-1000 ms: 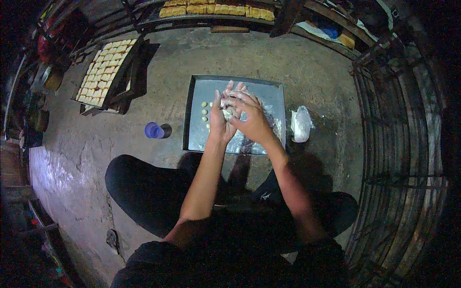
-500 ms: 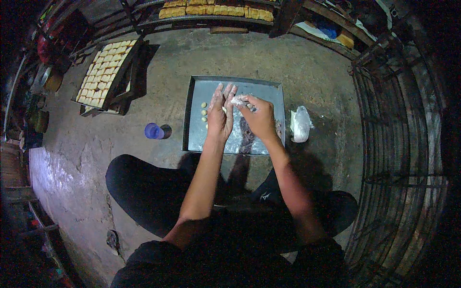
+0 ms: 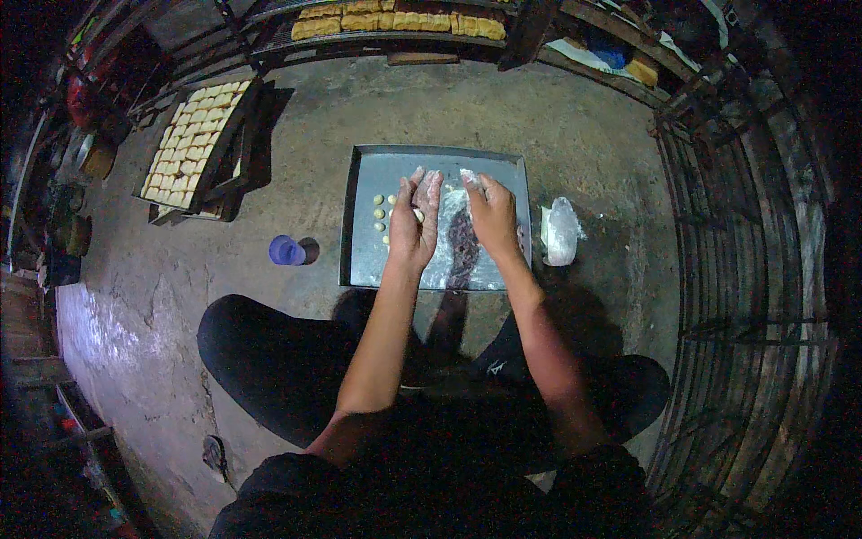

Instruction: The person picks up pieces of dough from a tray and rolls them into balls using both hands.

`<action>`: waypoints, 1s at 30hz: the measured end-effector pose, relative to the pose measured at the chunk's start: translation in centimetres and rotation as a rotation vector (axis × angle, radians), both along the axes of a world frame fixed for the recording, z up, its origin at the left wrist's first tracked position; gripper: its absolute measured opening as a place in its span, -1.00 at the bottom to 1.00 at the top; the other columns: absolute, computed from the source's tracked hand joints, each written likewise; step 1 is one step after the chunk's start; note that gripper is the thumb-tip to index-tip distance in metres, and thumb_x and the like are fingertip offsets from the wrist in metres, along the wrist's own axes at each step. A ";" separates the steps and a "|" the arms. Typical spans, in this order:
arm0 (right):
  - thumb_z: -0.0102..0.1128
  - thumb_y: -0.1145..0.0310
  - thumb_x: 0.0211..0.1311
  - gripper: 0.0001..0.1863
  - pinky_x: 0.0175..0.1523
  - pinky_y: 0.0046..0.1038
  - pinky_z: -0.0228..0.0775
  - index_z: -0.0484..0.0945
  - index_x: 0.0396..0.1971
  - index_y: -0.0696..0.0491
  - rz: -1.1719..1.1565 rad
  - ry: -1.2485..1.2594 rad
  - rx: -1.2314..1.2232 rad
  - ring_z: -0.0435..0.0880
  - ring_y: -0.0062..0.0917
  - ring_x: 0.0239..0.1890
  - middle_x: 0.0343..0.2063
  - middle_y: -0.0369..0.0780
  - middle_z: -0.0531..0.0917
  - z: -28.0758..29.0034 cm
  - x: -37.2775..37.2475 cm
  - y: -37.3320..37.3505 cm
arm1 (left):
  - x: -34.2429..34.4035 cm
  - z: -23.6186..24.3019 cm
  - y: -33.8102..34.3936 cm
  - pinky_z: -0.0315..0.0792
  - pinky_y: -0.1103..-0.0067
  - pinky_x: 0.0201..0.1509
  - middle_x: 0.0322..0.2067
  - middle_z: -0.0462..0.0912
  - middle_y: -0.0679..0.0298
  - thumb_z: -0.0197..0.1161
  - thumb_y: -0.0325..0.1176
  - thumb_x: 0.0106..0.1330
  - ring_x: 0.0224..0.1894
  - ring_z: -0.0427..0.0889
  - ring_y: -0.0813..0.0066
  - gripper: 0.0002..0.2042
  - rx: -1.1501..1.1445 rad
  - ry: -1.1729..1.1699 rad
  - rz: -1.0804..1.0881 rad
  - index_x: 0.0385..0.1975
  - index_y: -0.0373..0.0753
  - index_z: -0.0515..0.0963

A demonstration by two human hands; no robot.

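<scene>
A shallow metal tray (image 3: 359, 262) lies on the floor in front of me, with white flour and a dark patch over its right half. Small round pale dough balls (image 3: 378, 214) sit in short rows at its left. My left hand (image 3: 416, 218), dusted with flour, is held palm up over the tray, fingers stretched, with one dough ball (image 3: 418, 216) resting in it. To its right my right hand (image 3: 491, 216) is above the tray, fingers drawn together and white with flour at the tips; whatever they pinch is hidden.
Right of the tray lies a clear plastic bag (image 3: 562, 234) of white powder. A purple cup (image 3: 287, 251) is on the floor at left. Farther left stands a tray of pale buns (image 3: 193, 144). Baked loaves (image 3: 395, 22) fill a far shelf; a slatted rack (image 3: 745, 242) lines the right.
My right hand has moved away from my left hand, slightly to the right. My left hand has shifted a little, and more dough balls show beside it on the tray.
</scene>
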State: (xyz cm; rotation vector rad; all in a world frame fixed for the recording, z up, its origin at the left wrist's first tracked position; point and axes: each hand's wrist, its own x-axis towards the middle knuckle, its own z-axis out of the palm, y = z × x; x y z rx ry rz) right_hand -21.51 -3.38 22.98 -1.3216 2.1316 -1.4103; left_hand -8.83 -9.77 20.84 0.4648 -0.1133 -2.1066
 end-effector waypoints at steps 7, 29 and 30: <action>0.24 0.38 0.28 -0.81 -0.29 -0.34 0.39 0.56 -0.37 0.23 -0.031 0.119 0.030 0.56 -0.38 -0.47 -0.50 0.00 0.62 -6.2 -5.5 1.0 | -0.5 -0.1 -0.5 0.39 0.53 0.40 0.22 0.32 -0.06 -0.07 -0.24 0.57 0.29 0.42 0.18 -0.55 0.063 0.059 0.028 0.26 -0.50 0.22; 0.36 0.17 0.15 -0.65 -0.11 -0.11 0.48 0.62 -0.24 0.16 -0.190 0.279 0.547 0.67 -0.07 -0.21 -0.32 0.02 0.69 -28.3 -10.8 16.0 | 1.5 -2.5 -0.7 0.39 0.41 0.42 0.25 0.29 -0.14 0.09 -0.30 0.50 0.34 0.34 0.07 -0.55 0.154 0.079 0.076 0.20 -0.53 0.25; 0.37 0.20 0.13 -0.65 -0.09 -0.12 0.49 0.63 -0.22 0.15 -0.255 0.230 0.532 0.68 -0.08 -0.20 -0.31 0.02 0.69 -29.1 -12.2 16.8 | 0.6 -2.1 -0.7 0.39 0.41 0.42 0.24 0.29 -0.14 0.09 -0.30 0.50 0.34 0.34 0.07 -0.55 0.153 0.112 0.050 0.20 -0.53 0.24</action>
